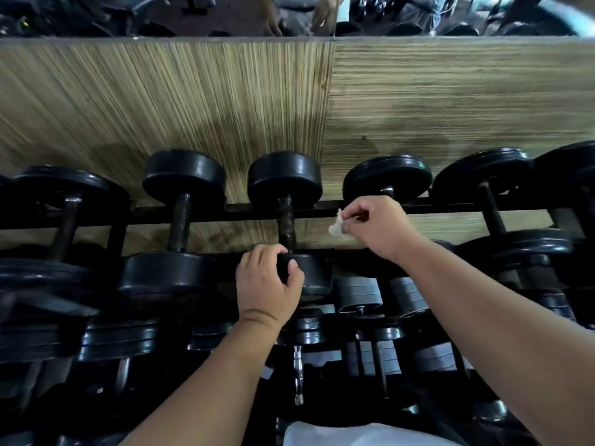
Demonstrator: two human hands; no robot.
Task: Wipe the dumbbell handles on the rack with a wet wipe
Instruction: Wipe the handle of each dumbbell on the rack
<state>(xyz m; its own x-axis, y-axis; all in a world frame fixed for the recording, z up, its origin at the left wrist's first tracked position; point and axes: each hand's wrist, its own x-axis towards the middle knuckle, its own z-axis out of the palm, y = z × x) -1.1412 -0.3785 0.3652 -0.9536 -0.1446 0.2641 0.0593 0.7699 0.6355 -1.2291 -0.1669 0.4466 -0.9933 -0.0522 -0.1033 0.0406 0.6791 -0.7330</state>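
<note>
Black dumbbells [185, 178] lie side by side on the top row of a dark metal rack [244, 208]. Each one points away from the person, with one round end near and one round end far. Behind the rack is a wood wall [161, 107] with thin lines in it, and above that a mirror [96, 14].

The left hand [269, 280] is on the middle dumbbell [285, 180]. Its fingers curl over the top of the near round end and the thumb presses the side, so the hand has a good hold of it. The dark handle [286, 222] of this dumbbell shows just past the fingers and looks rough and worn.

The right hand [378, 223] is up by the next dumbbell [388, 175] to the right. It sits over that dumbbell's handle, so most of that handle is hidden. The fingers are bent in and pinch a small white wet wipe [335, 226]. The wipe is crumpled and sticks out from the left side of the hand, in the gap between the two dumbbells. I cannot tell if the wipe touches the handle.

Lower down there are more dumbbells, some with grey round plates [357, 292]. One of them has a shiny metal handle [298, 365]. At the very bottom, between the two bare arms, is a bit of white cloth [354, 436].
</note>
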